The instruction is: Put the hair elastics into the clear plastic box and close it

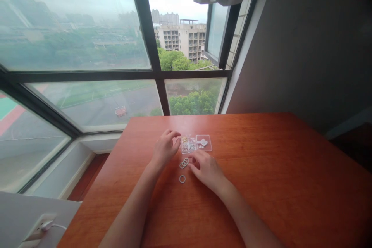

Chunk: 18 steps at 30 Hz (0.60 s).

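A small clear plastic box (188,151) with compartments stands on the table, several rings in it, some silvery and some golden. Its open clear lid (209,145) lies to the right, with a white piece (204,142) in it. My left hand (165,148) is at the box's left edge, thumb and forefinger apart; whether it touches the box I cannot tell. Nearer to me lies an overlapping group of pale rings (184,163). Beside them, to the right, is my right hand (207,168), its fingers bent and thumb apart from forefinger. One separate ring (182,179) lies closer to me.
The reddish-brown wooden table (276,170) reaches back to the windows (116,100). A grey wall (305,46) rises on the right. At lower left, a plug with a white cable sits in a wall socket (40,226).
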Tool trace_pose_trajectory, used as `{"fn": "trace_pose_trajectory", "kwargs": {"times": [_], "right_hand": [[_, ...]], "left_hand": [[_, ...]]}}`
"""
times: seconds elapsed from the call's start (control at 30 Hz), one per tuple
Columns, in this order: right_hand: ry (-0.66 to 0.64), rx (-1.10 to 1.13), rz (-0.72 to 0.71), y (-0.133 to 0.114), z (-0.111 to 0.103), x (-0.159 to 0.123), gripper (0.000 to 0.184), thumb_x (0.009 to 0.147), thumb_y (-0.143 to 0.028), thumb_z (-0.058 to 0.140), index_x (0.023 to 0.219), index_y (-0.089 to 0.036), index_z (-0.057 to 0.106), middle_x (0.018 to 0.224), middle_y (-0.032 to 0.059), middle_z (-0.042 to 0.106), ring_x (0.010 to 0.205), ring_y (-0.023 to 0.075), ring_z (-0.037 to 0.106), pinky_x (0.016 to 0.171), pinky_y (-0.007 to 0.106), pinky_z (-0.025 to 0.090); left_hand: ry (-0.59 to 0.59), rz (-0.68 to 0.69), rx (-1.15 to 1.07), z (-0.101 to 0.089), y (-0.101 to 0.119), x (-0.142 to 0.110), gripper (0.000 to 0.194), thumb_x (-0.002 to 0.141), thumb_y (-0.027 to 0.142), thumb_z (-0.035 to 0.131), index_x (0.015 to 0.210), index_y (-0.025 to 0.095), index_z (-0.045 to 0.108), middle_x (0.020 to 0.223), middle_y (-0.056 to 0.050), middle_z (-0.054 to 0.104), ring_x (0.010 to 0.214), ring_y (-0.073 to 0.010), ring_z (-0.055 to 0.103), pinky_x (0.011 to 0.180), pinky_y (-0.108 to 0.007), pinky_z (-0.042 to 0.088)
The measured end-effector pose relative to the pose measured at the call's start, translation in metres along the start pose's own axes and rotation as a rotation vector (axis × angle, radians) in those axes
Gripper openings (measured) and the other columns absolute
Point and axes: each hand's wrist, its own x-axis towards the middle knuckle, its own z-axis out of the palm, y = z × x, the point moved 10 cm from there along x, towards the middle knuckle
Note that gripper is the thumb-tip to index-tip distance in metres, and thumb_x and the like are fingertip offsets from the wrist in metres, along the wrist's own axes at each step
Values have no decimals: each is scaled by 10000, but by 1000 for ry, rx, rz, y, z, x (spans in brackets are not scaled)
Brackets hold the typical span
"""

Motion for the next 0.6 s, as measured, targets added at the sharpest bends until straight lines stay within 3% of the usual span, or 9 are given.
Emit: {"fn": "trace_pose_trajectory", "kwargs": {"times": [0.23, 0.6], "right_hand": [[-14, -82, 42, -4, 19, -1, 113, 866, -263, 595, 965, -249, 646, 924, 17, 636, 831, 170, 599, 731, 253, 414], [-6, -36, 57, 4, 18, 0, 87, 856, -221, 592, 910, -246, 655, 902, 9, 638, 798, 156, 601, 722, 244, 423]], "left_hand": [[-5, 0, 16, 1, 2, -1, 165, 863, 269, 516, 922, 219, 662, 903, -25, 620, 698, -134, 581, 620, -246, 421], [-18, 0, 3, 0, 3, -1, 171, 862, 253, 513, 923, 215, 668, 903, -31, 637, 719, -145, 594, 645, -254, 438]]}}
